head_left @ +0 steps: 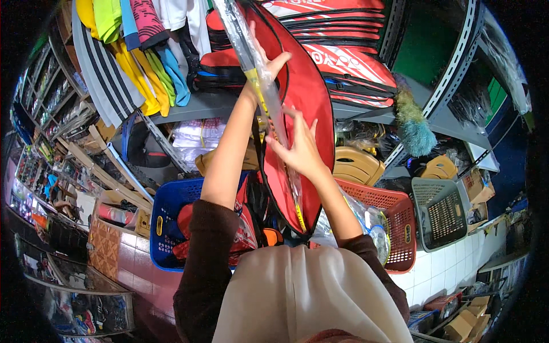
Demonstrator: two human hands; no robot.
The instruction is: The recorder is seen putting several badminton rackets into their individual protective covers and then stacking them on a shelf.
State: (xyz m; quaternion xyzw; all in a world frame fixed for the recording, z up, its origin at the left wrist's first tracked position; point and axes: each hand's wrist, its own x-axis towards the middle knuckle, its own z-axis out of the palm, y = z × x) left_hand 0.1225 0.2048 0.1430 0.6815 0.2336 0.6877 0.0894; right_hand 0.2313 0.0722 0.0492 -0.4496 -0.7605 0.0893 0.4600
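A long red racket bag (311, 114) with black edging stands upright in front of me, its near end low between my arms. Along it lies a long, slim, grey-and-yellow thing (250, 66) in a clear plastic sleeve; its exact kind is hard to make out. My left hand (264, 64) is at the upper part of the sleeve, thumb and forefinger spread, the other fingers partly hidden behind the plastic. Lower down, my right hand (300, 148) has its fingers apart over the bag, beside the sleeve.
More red-and-white bags (354, 63) are stacked on the grey shelf (211, 106) ahead, with colourful clothes (143, 57) hanging left. Below stand a blue basket (166, 228) holding red bags, a red basket (403, 228) and a grey basket (440, 214). A fluffy duster (414, 128) hangs right.
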